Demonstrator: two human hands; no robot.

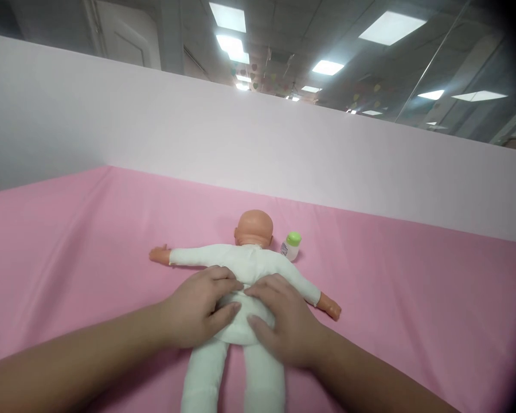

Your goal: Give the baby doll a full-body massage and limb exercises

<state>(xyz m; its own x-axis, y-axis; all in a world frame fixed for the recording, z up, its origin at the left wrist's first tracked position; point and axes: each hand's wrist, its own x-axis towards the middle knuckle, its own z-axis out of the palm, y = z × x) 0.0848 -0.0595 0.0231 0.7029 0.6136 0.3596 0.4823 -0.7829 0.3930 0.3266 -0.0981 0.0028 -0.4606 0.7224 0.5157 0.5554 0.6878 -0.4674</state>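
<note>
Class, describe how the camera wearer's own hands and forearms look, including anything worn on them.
The ungloved left hand and ungloved right hand show no rings or bracelets. The bare left forearm and bare right forearm show no sleeves, watches or clear markings within the picture.

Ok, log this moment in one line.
doll: face-down, arms spread, on pink sheet | left hand: on its back | right hand: on its back | green-capped bottle: beside its head
</note>
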